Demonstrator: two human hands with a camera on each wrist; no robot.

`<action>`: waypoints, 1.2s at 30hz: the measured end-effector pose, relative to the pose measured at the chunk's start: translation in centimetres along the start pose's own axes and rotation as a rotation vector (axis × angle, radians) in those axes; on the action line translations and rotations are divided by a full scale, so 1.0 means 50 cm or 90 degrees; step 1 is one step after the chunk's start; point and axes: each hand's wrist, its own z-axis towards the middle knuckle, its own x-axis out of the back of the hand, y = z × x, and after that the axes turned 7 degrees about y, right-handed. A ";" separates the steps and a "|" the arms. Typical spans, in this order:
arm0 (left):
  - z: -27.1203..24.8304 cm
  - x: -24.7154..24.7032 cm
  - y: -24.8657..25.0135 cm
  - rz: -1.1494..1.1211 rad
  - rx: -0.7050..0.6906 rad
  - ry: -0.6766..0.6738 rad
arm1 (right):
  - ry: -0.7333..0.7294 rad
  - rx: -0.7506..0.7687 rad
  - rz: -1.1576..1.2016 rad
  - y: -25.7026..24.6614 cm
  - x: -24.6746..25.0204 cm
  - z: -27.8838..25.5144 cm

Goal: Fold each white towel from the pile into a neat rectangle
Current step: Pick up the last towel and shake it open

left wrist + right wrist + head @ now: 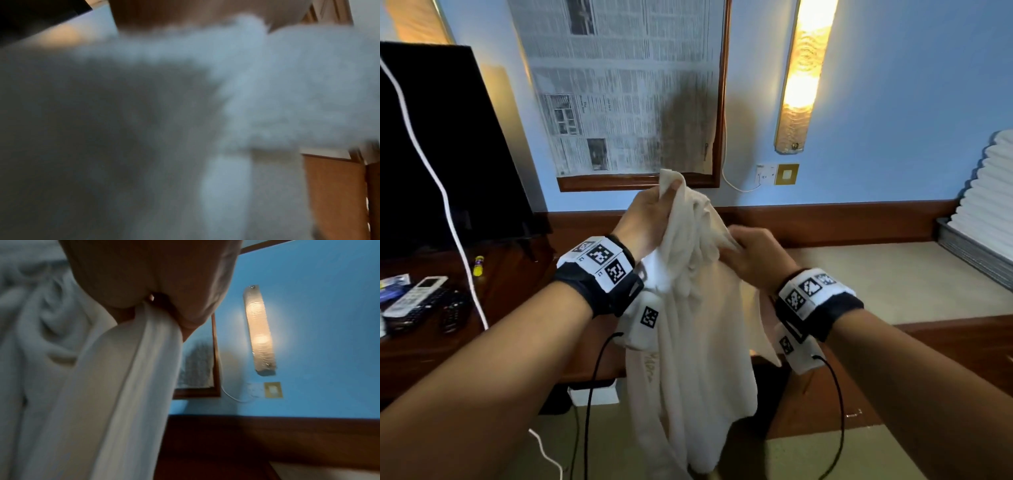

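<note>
At chest height before a blue wall, a person held one white towel (698, 308) up in the air with both hands; the left hand (650, 219) was the higher, its thumb and fingers pinched on a corner that poked up above them; the right hand (753, 257), lower and just beside it, had its fingers curled round a bunched edge, and the right wrist view showed cloth squeezed between thumb and fingers (191, 318); the towel hung crumpled and twisted in long folds toward the floor, touching nothing else that could be seen; the left wrist view was a blur of white terry cloth (287, 89). Judging from this, the step in hand was finding the corners and opening the towel out, with no fold yet made; the next move would likely call for the right hand to work along the top edge to the far corner, then for both hands to draw apart until the cloth hung flat. As for writing, faint lettering showed low on the towel but was too dim to read; newspaper sheets (619, 85) covered a framed panel on the wall, their print too small and blurred to make out; black-and-white square markers (602, 260) sat on both wristbands; remote controls (417, 298) lay on a dark wooden desk (517, 274) to the left.
</note>
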 end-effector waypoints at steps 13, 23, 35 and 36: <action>0.024 0.007 -0.022 -0.012 0.030 -0.061 | 0.025 -0.142 -0.043 0.104 0.063 0.006; 0.009 -0.062 -0.018 0.068 -0.041 -0.064 | -0.051 0.048 -0.136 -0.041 0.069 0.066; 0.030 -0.029 -0.041 0.071 -0.048 0.048 | 0.123 -0.194 0.030 0.134 0.093 -0.052; 0.026 -0.029 -0.037 0.086 -0.059 0.032 | 0.158 -0.195 0.038 0.139 0.096 -0.051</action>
